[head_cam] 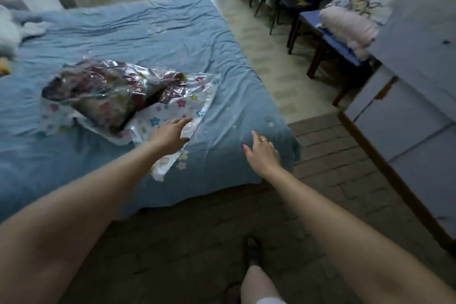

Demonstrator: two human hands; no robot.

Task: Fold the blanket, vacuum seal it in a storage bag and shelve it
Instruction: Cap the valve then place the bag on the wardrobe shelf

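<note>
Head view: clear flower-printed plastic storage bag (118, 96) with a dark patterned folded blanket (98, 86) inside lies on the blue-sheeted bed (148, 32), about 10 o'clock from frame centre; left hand (170, 133) flat on the bag's loose corner at its 5 o'clock, fingers straight, grip released; right hand (261, 153) at 3 o'clock of the left, fingers relaxed on the bed edge, grasping nothing.

Both bare arms stretched forward, hands low and open.

The left hand (172, 133) reaches ahead, palm down, its fingers (183, 121) straight and close together, the thumb tucked beneath. The right hand (262, 153) lies off to its side, well apart, palm down, fingers spread and relaxed, a ring on one of them. A bare leg shows below, between the forearms.
</note>
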